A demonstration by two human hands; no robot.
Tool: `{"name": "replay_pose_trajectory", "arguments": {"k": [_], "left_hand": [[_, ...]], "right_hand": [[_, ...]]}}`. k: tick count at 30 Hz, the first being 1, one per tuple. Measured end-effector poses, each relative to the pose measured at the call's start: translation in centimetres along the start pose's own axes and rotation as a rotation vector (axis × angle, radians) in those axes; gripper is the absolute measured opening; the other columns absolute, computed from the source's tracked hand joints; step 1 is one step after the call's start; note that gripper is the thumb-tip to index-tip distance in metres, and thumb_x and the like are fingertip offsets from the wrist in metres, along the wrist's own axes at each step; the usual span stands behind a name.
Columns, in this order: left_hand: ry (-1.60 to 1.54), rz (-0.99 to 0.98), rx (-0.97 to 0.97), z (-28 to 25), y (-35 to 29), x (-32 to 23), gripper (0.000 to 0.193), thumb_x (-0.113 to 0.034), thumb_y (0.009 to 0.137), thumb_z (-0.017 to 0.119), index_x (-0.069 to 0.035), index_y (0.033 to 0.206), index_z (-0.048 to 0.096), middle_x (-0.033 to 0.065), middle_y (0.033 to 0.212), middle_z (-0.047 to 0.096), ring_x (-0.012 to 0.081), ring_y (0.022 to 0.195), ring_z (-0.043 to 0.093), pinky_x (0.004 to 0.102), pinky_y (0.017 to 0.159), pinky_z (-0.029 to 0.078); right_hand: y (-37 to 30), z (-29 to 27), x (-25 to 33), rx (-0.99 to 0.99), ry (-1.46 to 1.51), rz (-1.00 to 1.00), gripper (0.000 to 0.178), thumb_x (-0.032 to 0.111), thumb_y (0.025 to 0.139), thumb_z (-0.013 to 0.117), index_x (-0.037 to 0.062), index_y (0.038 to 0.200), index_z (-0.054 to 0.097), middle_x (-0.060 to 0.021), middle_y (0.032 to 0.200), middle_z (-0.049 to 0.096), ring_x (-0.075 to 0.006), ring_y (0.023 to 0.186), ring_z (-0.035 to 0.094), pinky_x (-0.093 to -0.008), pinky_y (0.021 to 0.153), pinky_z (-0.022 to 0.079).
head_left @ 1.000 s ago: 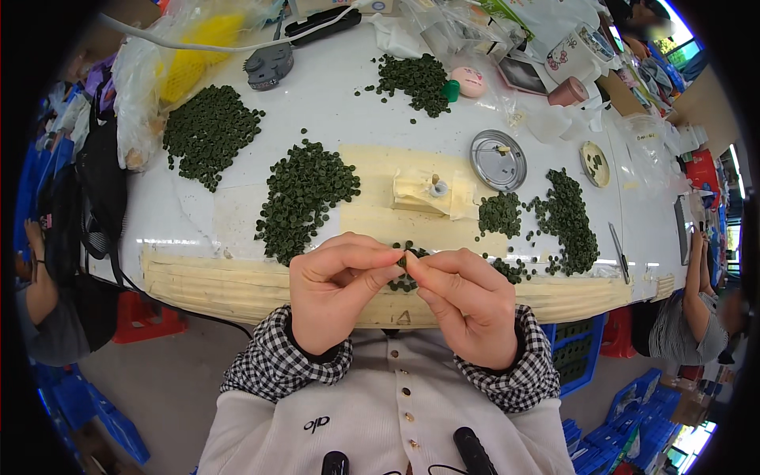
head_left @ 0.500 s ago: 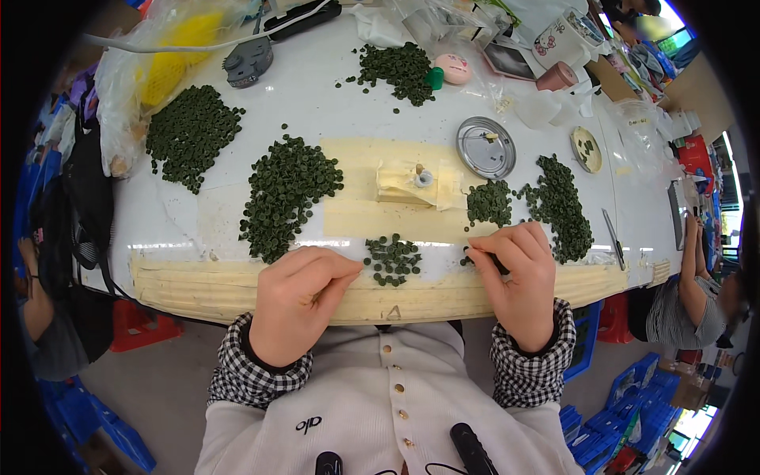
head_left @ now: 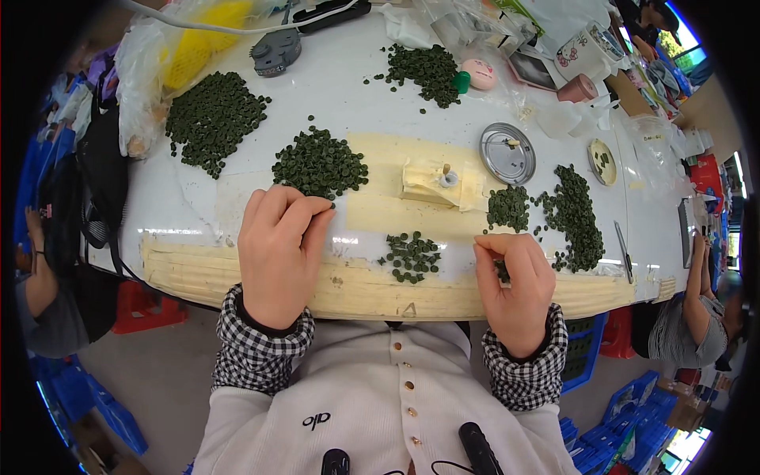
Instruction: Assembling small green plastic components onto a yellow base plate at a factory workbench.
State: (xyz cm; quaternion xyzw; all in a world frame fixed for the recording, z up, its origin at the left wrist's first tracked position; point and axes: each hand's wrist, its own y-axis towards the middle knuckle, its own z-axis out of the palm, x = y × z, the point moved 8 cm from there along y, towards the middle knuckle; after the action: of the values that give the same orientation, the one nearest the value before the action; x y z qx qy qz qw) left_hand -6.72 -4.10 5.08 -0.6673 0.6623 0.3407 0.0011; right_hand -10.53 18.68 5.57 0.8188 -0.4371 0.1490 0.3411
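My left hand (head_left: 281,257) is closed in a pinch at the near edge of a heap of small dark green round pieces (head_left: 321,162). A green piece shows at its fingertips. On the right, my right hand (head_left: 518,285) is closed, thumb and forefinger tips together. Dark green pieces show in the gap behind its thumb; whether they are held or lie beyond is unclear. Between the hands lies a small group of the green pieces (head_left: 412,257). Farther back stands a tape-covered block (head_left: 443,186) with a small grey-white round part on top.
Other green heaps lie at far left (head_left: 214,119), far middle (head_left: 423,73) and right (head_left: 578,222). A smaller heap (head_left: 508,208) sits beside the block. Around them are a round metal tin (head_left: 507,153), tweezers-like tool (head_left: 624,249), pink egg-shaped object (head_left: 480,74) and grey device (head_left: 275,54).
My left hand has moved away from the small middle group, up to the larger left heap. The right hand stays near its place, its fingertips now closer together. The view has shifted slightly.
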Motion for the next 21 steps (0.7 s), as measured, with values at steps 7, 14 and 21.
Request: {"name": "replay_pose_trajectory", "arguments": {"k": [7,14,21], "left_hand": [[0.044,0.023,0.014,0.9,0.3,-0.3,0.010,0.000,0.077,0.070,-0.001,0.085,0.064,0.0080,0.081,0.054,0.0265,0.076,0.050,0.0359,0.067,0.042],[-0.370,-0.096,-0.032,-0.2,-0.4,-0.8,0.011,0.008,0.081,0.067,0.003,0.090,0.063,0.0090,0.087,0.065,0.0158,0.080,0.061,0.0265,0.071,0.050],[-0.990,-0.154,0.080,1.9,-1.4,-1.6,0.014,0.006,0.081,0.071,0.004,0.094,0.065,0.0084,0.086,0.066,0.0141,0.072,0.062,0.0247,0.067,0.051]], "right_hand": [[-0.6,0.2,0.3,0.011,0.165,0.021,0.015,-0.006,0.079,0.069,-0.0013,0.094,0.066,-0.0120,0.082,0.066,-0.0254,0.072,0.065,-0.0297,0.062,0.050],[-1.9,2.8,-1.8,0.145,0.926,0.462,0.013,-0.004,0.089,0.063,-0.0058,0.102,0.066,-0.0123,0.093,0.070,-0.0164,0.085,0.068,-0.0273,0.078,0.054],[-1.8,4.5,-1.5,0.190,1.220,0.469,0.016,-0.006,0.090,0.061,-0.0062,0.105,0.066,-0.0127,0.099,0.070,-0.0159,0.093,0.067,-0.0270,0.085,0.054]]}}
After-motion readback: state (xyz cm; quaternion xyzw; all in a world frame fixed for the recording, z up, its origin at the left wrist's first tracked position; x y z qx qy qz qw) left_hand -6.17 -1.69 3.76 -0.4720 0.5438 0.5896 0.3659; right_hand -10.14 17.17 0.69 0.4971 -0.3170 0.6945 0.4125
